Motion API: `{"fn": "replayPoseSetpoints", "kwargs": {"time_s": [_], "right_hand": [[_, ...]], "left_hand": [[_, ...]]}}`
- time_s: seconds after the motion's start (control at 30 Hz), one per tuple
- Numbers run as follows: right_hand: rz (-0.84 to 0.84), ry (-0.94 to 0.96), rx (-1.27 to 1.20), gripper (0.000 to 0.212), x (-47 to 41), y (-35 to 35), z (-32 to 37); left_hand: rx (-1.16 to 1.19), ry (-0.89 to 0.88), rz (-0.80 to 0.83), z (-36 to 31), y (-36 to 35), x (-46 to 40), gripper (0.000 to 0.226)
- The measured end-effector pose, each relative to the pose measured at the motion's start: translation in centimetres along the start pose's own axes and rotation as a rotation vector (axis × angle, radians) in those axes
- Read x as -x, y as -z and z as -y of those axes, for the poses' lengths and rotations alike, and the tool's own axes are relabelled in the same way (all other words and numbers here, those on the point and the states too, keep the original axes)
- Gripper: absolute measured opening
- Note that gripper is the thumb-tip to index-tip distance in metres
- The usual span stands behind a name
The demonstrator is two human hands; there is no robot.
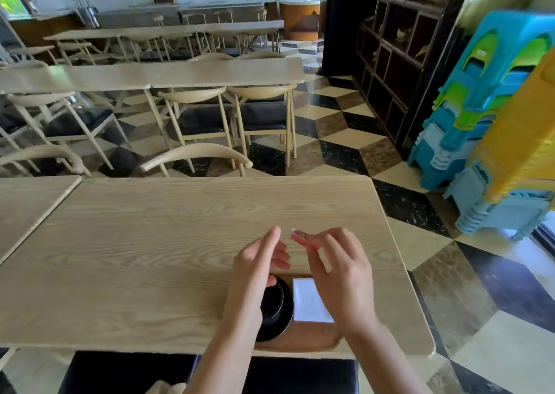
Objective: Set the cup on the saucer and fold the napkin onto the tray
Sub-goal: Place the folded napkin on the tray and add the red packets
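A black cup [272, 299] stands on a black saucer [283, 323] on the left part of a brown wooden tray [312, 338] at the table's near edge. A white napkin [309, 300], folded into a rectangle, lies on the tray right of the saucer. My left hand [258, 270] hovers above the cup with fingers spread, hiding part of it. My right hand [336, 270] is raised over the napkin, fingers loosely apart, holding nothing.
The tray sits on a light wooden table [168, 252], with another table abutting on the left. A dark bench seat [126, 372] lies below the near edge. Chairs and more tables stand beyond. Stacked plastic stools [492, 108] are on the right.
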State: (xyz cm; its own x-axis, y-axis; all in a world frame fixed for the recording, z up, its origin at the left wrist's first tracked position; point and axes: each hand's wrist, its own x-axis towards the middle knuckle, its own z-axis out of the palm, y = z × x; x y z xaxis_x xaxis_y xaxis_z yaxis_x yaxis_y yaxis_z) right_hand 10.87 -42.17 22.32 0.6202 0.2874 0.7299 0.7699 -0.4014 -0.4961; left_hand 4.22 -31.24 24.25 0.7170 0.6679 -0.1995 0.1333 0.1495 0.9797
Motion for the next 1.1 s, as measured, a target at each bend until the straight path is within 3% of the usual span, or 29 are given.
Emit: {"fn": "replayPoseSetpoints", "kwargs": {"time_s": [0.07,0.13,0.3,0.37,0.43,0.53,0.63,0.83,0.97,1.1], "right_hand": [[-0.077,0.138,0.095,0.011,1.2,-0.7,0.0],[-0.113,0.163,0.115,0.013,2.1,-1.1,0.0],[-0.005,0.148,0.106,0.015,3.3,-0.9,-0.3],[0.048,-0.006,-0.018,0.026,3.8,-0.4,-0.4],[0.035,-0.348,-0.273,0.033,3.5,0.3,-0.4],[0.219,-0.787,-0.684,0.022,1.9,1.4,-1.8],[0.457,-0.846,-0.825,0.014,1.0,1.7,-3.2],[0.321,-0.916,-0.802,0.011,2.1,1.5,-3.6],[0.237,-0.953,-0.683,0.015,2.8,1.0,-4.0],[0.213,-1.034,-0.667,0.018,3.7,1.0,-5.2]], "left_hand": [[0.001,-0.042,0.045,-0.7,-0.2,0.5,0.03],[0.03,-0.102,0.047,-0.9,-0.6,0.7,0.02],[-0.007,-0.164,0.026,0.5,-0.2,0.5,0.022],[-0.038,-0.188,0.039,1.0,0.3,0.2,0.019],[-0.084,-0.209,0.099,1.2,1.0,-0.3,0.018],[-0.212,-0.222,0.264,1.0,1.7,-0.8,0.017],[-0.279,-0.231,0.29,1.2,1.8,-1.1,0.017],[-0.363,-0.323,0.123,2.6,0.9,-1.2,0.016],[-0.167,-0.233,0.054,4.0,-0.7,-0.9,0.022],[-0.046,-0.146,0.085,5.9,-1.8,-0.4,0.026]]}}
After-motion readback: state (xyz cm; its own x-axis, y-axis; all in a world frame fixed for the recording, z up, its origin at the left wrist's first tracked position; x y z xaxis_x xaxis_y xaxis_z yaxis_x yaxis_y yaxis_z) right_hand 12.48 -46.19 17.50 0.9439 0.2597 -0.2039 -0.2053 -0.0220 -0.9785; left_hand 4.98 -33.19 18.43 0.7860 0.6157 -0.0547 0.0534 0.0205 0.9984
